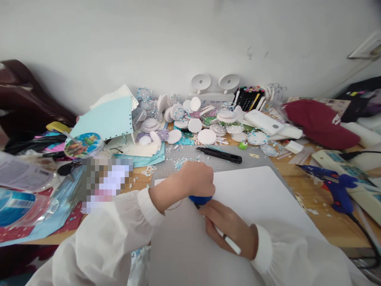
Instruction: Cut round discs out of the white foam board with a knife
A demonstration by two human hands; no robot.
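Note:
My left hand (195, 180) is closed over a blue round object (200, 200), pressing it against a large white board (253, 190). Most of that object is hidden under my fingers, so its kind is unclear. A white pen (228, 240) with a dark band is in my right hand (229, 224), its tip end at the blue object's near edge. Left of the blue object, partly behind my left wrist, a thin curved line (175, 205) shows on the board. Beyond the board a black utility knife (219, 155) lies on a grey cutting mat (175, 153).
Many white foam discs (206, 137) are heaped along the wall. Light-blue sheets (104, 117) and a round lidded tub (85, 145) stand left. On the right are a blue glue gun (333, 184), a power strip (336, 163) and a dark red cap (318, 121).

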